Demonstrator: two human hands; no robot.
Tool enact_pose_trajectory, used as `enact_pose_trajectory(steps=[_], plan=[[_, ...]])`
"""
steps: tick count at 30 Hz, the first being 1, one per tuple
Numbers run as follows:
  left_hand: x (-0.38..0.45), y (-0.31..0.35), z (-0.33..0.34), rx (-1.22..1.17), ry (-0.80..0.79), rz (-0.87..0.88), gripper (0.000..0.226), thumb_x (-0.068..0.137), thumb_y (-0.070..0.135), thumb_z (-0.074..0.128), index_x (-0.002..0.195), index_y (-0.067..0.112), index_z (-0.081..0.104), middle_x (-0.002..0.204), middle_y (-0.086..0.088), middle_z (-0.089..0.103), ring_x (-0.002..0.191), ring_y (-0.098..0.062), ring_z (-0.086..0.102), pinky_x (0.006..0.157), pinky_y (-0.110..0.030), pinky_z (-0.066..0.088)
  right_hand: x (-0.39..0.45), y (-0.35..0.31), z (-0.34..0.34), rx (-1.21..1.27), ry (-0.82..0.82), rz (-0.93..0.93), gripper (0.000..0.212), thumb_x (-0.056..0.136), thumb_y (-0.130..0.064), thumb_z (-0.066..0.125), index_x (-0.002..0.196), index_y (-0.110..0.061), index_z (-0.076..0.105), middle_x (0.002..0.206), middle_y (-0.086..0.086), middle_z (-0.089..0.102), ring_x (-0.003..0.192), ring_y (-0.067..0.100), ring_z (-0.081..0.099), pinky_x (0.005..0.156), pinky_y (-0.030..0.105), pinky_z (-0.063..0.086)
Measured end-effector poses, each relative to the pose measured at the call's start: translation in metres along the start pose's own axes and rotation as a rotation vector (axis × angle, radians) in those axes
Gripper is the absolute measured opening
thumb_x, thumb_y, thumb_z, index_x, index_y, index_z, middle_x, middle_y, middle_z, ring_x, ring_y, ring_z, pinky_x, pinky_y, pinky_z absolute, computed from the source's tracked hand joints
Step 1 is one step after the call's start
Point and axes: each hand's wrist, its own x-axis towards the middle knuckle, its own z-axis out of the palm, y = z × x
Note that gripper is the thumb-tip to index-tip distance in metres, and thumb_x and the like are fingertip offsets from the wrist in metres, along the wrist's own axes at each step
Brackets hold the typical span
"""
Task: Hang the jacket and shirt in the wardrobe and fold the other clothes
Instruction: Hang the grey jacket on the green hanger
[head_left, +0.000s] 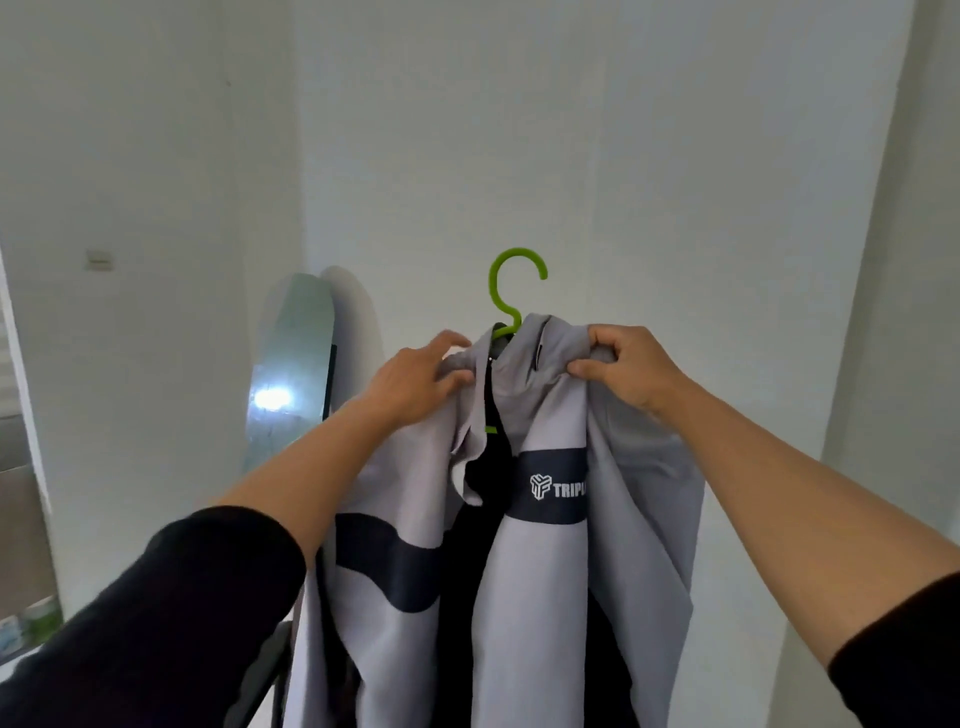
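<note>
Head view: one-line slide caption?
Both hands, left and right, grip a grey jacket at its shoulders on a green hanger.

The grey jacket with dark navy bands and a white "TRIPL" logo hangs open-fronted on a lime-green hanger, whose hook rises above the collar; its body drapes straight down below the hanger.

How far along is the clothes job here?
Done: the grey jacket sits on the green hanger. In hand: left hand and right hand grip its shoulders, held up. Left: hooking it in the wardrobe, which is not in view; shirt and folding unseen.
</note>
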Motion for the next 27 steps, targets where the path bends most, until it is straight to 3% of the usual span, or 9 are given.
enact_pose_trajectory(steps=[1, 2, 6, 9, 14, 17, 20, 24, 27], plan=[[0.002, 0.003, 0.0, 0.002, 0.019, -0.005, 0.009, 0.09, 0.033, 0.055, 0.089, 0.025, 0.052, 0.081, -0.001, 0.061, 0.086, -0.029, 0.058, 0.071, -0.035, 0.043, 0.0, -0.001, -0.004, 0.006, -0.004, 0.008, 0.016, 0.081, 0.0, 0.067, 0.096, 0.004, 0.067, 0.099, 0.019, 0.068, 0.086, 0.019, 0.059, 0.087, 0.036, 0.049], [0.003, 0.009, 0.0, -0.015, 0.082, -0.003, 0.019, 0.089, 0.031, 0.055, 0.074, 0.022, 0.046, 0.071, 0.001, 0.055, 0.078, -0.027, 0.054, 0.064, -0.032, 0.038, -0.003, -0.003, -0.011, 0.014, 0.005, 0.026, 0.01, 0.081, 0.0, 0.065, 0.091, 0.003, 0.065, 0.092, 0.017, 0.067, 0.083, 0.017, 0.056, 0.084, 0.036, 0.049], [0.01, 0.031, -0.003, 0.048, 0.33, 0.031, 0.024, 0.088, 0.026, 0.055, 0.07, 0.018, 0.041, 0.071, -0.001, 0.053, 0.07, -0.023, 0.046, 0.059, -0.03, 0.026, -0.011, -0.01, -0.037, 0.17, 0.357, 0.092, 0.024, 0.074, -0.026, 0.064, 0.075, -0.018, 0.042, 0.086, 0.002, 0.046, 0.08, 0.016, 0.046, 0.081, 0.036, 0.04], [0.024, 0.055, -0.005, 0.062, 0.386, 0.094, 0.026, 0.088, 0.027, 0.056, 0.069, 0.016, 0.042, 0.069, -0.004, 0.054, 0.069, -0.026, 0.048, 0.061, -0.03, 0.029, -0.029, -0.011, -0.051, -0.107, 0.437, 0.074, 0.044, 0.073, -0.051, 0.067, 0.099, -0.026, 0.041, 0.108, -0.006, 0.043, 0.103, 0.013, 0.045, 0.101, 0.046, 0.038], [0.046, 0.122, -0.002, -0.044, 0.462, 0.26, 0.025, 0.088, 0.028, 0.056, 0.069, 0.016, 0.046, 0.067, -0.006, 0.054, 0.069, -0.033, 0.055, 0.06, -0.033, 0.032, -0.057, -0.019, -0.062, -0.563, 0.47, 0.086, 0.076, 0.069, -0.065, 0.065, 0.132, -0.035, 0.034, 0.133, -0.003, 0.043, 0.125, 0.017, 0.041, 0.102, 0.04, 0.037], [0.055, 0.169, -0.006, -0.135, 0.493, 0.344, 0.022, 0.089, 0.029, 0.055, 0.075, 0.013, 0.054, 0.071, -0.006, 0.056, 0.074, -0.032, 0.056, 0.064, -0.033, 0.033, -0.066, -0.028, -0.097, -0.764, 0.615, 0.139, 0.085, 0.073, -0.06, 0.063, 0.143, -0.034, 0.022, 0.144, 0.001, 0.032, 0.135, 0.021, 0.029, 0.108, 0.047, 0.031], [0.057, 0.214, -0.004, -0.213, 0.517, 0.436, 0.022, 0.09, 0.031, 0.054, 0.076, 0.014, 0.054, 0.076, -0.007, 0.059, 0.079, -0.032, 0.057, 0.068, -0.033, 0.032, -0.083, -0.043, -0.14, -0.858, 0.721, 0.215, 0.069, 0.084, -0.037, 0.059, 0.144, -0.029, 0.027, 0.141, 0.004, 0.036, 0.132, 0.023, 0.032, 0.102, 0.045, 0.032], [0.053, 0.259, 0.025, -0.292, 0.493, 0.473, 0.022, 0.091, 0.032, 0.053, 0.08, 0.012, 0.056, 0.082, -0.01, 0.063, 0.081, -0.032, 0.057, 0.071, -0.036, 0.033, -0.117, -0.043, -0.207, -0.939, 0.803, 0.207, 0.021, 0.087, -0.006, 0.044, 0.102, -0.012, 0.058, 0.101, 0.015, 0.059, 0.097, 0.034, 0.055, 0.068, 0.03, 0.032], [0.046, 0.283, 0.064, -0.344, 0.426, 0.502, 0.021, 0.091, 0.029, 0.055, 0.08, 0.012, 0.056, 0.081, -0.011, 0.063, 0.08, -0.032, 0.057, 0.07, -0.037, 0.034, -0.149, -0.03, -0.259, -0.972, 0.779, 0.285, 0.024, 0.094, -0.011, 0.04, 0.085, -0.008, 0.062, 0.088, 0.014, 0.064, 0.085, 0.034, 0.055, 0.066, 0.027, 0.027]])
